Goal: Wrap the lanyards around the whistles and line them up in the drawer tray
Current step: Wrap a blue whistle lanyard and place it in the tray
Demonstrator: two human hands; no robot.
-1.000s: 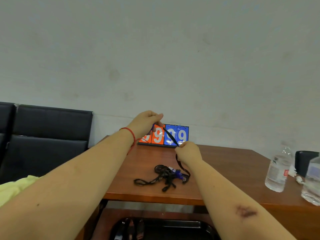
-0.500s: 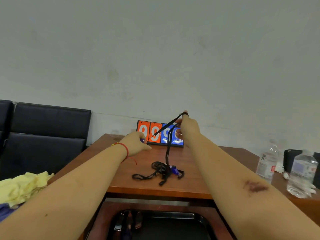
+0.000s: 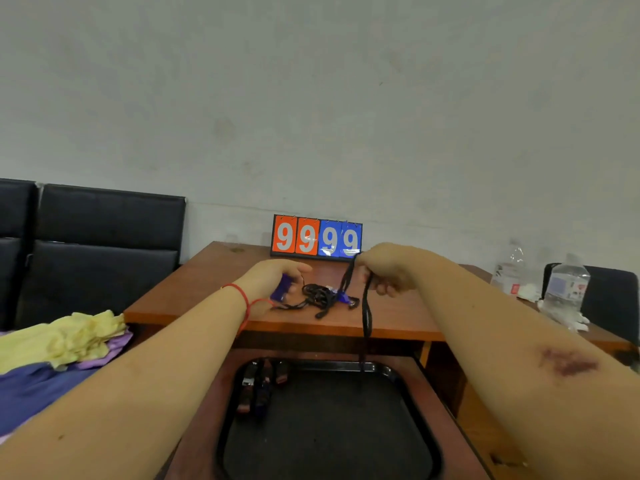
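Left hand [image 3: 273, 277] curls round blue whistle [image 3: 281, 287]. Right hand [image 3: 388, 271] pinches black lanyard [image 3: 366, 315], loop hanging below it past desk [image 3: 221, 271] edge toward black tray [image 3: 398, 375]. Between hands: tangled lanyard pile [image 3: 322, 297] with second blue whistle [image 3: 343, 296]. Below left grip, wrapped whistles [image 3: 258, 386] lined in tray's left corner.

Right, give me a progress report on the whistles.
Done: a few wrapped whistles lie side by side at the left end of the black tray in the open drawer. In hand: the left hand grips a blue whistle while the right hand holds its black lanyard, unwrapped. Left: the tangled pile on the table, at least one more whistle.
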